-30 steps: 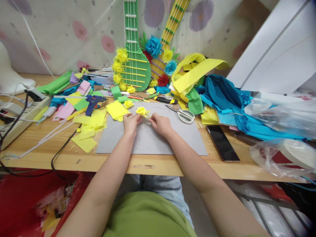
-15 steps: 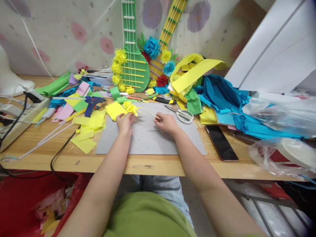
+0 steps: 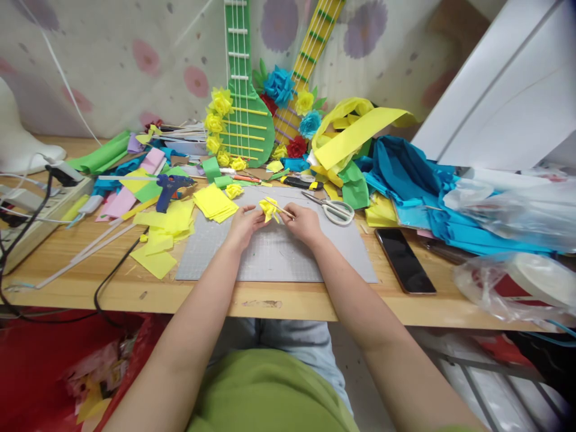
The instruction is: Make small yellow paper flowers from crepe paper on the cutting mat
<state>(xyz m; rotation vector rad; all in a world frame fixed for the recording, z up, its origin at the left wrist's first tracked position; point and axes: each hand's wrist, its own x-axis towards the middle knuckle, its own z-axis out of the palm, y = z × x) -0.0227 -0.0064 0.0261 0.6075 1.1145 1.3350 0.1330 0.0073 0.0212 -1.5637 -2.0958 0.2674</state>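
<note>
A yellow paper flower [image 3: 269, 209] is up between my two hands, above the grey cutting mat [image 3: 274, 258]. My left hand [image 3: 245, 227] has its fingertips closed on the flower's left edge. In my right hand [image 3: 305, 224] a thin wooden stick [image 3: 284, 211] is pinched, its tip at the flower. Just past my left hand lies a stack of yellow paper squares [image 3: 215, 202], with a small yellow paper flower [image 3: 233, 191] at its corner. White-handled scissors [image 3: 337, 211] rest on the mat beyond my right hand.
A blue glue gun [image 3: 171, 191] lies at left among loose yellow paper [image 3: 155, 263]. A phone [image 3: 405, 261] sits to the right. Behind stand a green paper instrument [image 3: 249, 132] and a yellow one [image 3: 310, 48]. Blue crepe paper [image 3: 405, 168] heaps at the back right.
My left hand has moved right from beside the paper stack, bringing a yellow flower to the middle. The stick in my right hand now meets the flower.
</note>
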